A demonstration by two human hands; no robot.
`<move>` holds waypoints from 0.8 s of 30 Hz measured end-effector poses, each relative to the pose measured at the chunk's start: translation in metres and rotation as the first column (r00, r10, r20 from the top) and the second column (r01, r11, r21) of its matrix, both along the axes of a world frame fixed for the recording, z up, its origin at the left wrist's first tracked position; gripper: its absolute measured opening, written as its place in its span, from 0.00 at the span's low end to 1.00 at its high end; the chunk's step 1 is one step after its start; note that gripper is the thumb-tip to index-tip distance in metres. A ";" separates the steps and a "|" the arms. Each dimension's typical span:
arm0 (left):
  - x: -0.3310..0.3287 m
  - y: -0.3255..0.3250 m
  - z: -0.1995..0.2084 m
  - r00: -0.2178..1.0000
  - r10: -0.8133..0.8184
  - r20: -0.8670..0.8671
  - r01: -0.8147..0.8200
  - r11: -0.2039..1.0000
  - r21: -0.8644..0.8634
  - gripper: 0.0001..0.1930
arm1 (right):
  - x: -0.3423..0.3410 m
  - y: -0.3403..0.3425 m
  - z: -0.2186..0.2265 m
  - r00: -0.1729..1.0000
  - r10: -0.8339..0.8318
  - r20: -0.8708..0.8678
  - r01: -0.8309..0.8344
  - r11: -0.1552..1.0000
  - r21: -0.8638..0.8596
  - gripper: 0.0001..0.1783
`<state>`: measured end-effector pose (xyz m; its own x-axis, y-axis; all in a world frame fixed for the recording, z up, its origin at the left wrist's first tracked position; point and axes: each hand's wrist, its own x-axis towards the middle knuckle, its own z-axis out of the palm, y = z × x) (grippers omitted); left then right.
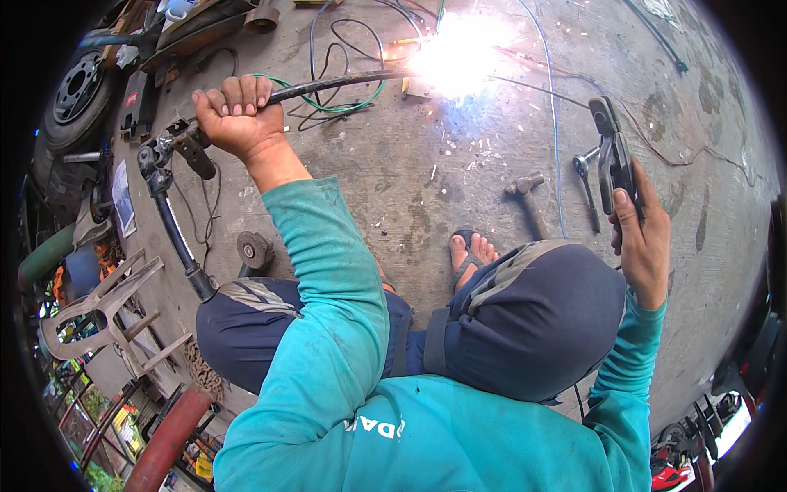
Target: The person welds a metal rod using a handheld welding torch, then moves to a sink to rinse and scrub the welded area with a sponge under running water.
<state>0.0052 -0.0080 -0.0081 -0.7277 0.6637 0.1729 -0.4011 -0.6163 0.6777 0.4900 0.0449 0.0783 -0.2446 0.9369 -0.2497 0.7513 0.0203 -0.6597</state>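
My left hand (240, 117) is closed round a dark curved metal bar (348, 79), near a joint with a bracket (193, 149) at its left end. From that joint a black and silver rod (176, 217) runs down to my left knee. My right hand (643, 234) grips a black welding electrode holder (608, 143). A thin welding electrode (545, 88) reaches from its jaws to the bar's far end. There a white welding arc (463, 61) glares, hiding the bar's tip and the electrode's end.
On the concrete floor lie a hammer (529, 201), a ratchet wrench (587, 189) and a tool with a round disc (255, 250). Looped cables (361, 37) sit behind the bar. At the left are a wheel (78, 86), a plastic chair (106, 316) and a red pipe (168, 439).
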 end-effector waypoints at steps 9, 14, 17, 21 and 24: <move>0.001 0.001 -0.001 1.000 0.001 0.006 -0.001 1.000 -0.011 0.26 | -0.002 0.000 0.000 0.999 -0.017 -0.041 0.016 0.999 -0.030 0.29; -0.003 -0.004 0.001 0.999 0.025 -0.036 -0.026 0.999 -0.019 0.27 | -0.003 0.000 0.001 0.998 -0.001 -0.056 -0.002 0.999 -0.052 0.28; -0.002 0.003 -0.006 1.000 0.003 -0.003 -0.003 1.000 -0.021 0.27 | -0.003 -0.002 0.002 0.998 -0.033 -0.058 0.029 0.997 -0.070 0.28; -0.003 -0.002 0.000 1.000 0.014 0.020 -0.014 1.000 -0.020 0.26 | -0.002 0.002 -0.002 0.996 -0.009 -0.087 0.004 0.999 -0.054 0.29; -0.003 -0.002 -0.001 1.000 0.009 0.022 -0.009 1.000 -0.014 0.26 | -0.001 0.002 -0.004 0.998 0.000 -0.063 -0.003 0.999 -0.035 0.29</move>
<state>0.0018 -0.0097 -0.0093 -0.7373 0.6593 0.1476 -0.4102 -0.6104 0.6776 0.4892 0.0470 0.0746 -0.2625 0.9274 -0.2666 0.7078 -0.0028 -0.7064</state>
